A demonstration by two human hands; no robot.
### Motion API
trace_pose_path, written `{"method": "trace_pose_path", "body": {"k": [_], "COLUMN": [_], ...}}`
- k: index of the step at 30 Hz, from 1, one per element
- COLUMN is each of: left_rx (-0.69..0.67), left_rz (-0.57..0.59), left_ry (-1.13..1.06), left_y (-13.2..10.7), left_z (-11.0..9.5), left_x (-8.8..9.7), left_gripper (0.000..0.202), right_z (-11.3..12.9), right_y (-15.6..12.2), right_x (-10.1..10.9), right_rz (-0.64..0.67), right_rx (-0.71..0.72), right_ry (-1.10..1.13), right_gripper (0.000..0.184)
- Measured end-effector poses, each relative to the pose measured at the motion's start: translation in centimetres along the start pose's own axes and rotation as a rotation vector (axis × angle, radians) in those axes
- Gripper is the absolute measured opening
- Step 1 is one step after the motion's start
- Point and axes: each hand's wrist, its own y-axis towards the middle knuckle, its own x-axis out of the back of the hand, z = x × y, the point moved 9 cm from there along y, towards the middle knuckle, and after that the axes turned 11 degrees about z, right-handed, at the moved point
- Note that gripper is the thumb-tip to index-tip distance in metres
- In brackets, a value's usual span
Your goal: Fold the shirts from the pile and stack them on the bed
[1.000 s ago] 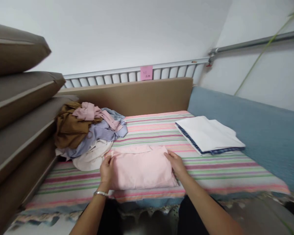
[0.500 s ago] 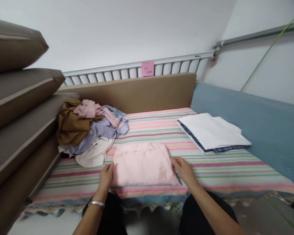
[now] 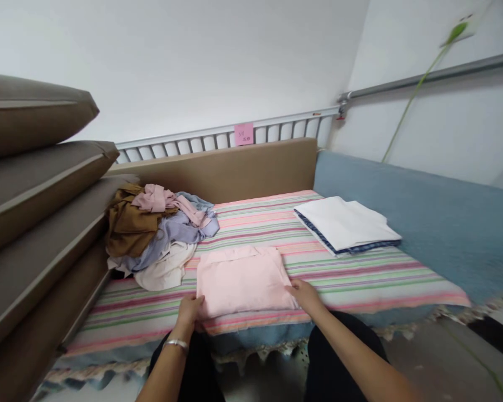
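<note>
**Pink folded garment between my two hands**

Pink folded garment (image 3: 243, 279) lies flat on the striped sheet (image 3: 360, 276), close to the bed's near edge. My left hand (image 3: 190, 310) is at its near left corner, fingers (image 3: 198, 302) loosely stretched and touching the hem, closed on nothing. My right hand (image 3: 304, 293) is at the near right corner, fingers (image 3: 292, 288) nearly flat against the side edge, also gripping nothing. A silver bracelet (image 3: 175, 344) circles my left wrist. A heap of loose clothes (image 3: 159, 234) sits beyond the garment to the left. A white folded stack (image 3: 343, 223) lies well apart on the right.
</note>
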Motion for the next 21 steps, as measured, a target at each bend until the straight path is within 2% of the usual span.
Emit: {"method": "trace_pose_path", "body": {"k": [6, 11, 13, 16, 19, 21], "left_rx": [-0.04, -0.136, -0.144, -0.127, -0.113, -0.112], "left_rz": [0.045, 0.016, 0.026, 0.048, 0.046, 0.033], "left_ry": [0.244, 0.4, 0.445, 0.465, 0.478, 0.472], "left_y": [0.1, 0.1, 0.6, 1.2, 0.8, 0.2], "left_z": [-0.4, -0.3, -0.1, -0.2, -0.8, -1.1], "left_x": [-0.6, -1.3, -1.6, -1.9, -1.9, -1.9], "left_gripper": [0.03, 0.042, 0.042, 0.038, 0.037, 0.037], "right_z": [-0.2, 0.2, 1.9, 6.9, 11.5, 12.7], "right_y": [-0.2, -1.9, -3.0, -4.3, -3.7, -2.3], "right_x": [-0.2, 1.1, 1.8, 1.9, 0.2, -1.0], "right_rz": [-0.015, -0.079, -0.166, -0.283, -0.246, -0.206], "right_rx": [-0.076, -0.116, -0.056, 0.183, 0.381, 0.411], "right_ry": [-0.025, -0.028, -0.065, -0.177, -0.257, -0.303], "right_gripper": [0.014, 0.011, 0.017, 0.034, 0.043, 0.047]}}
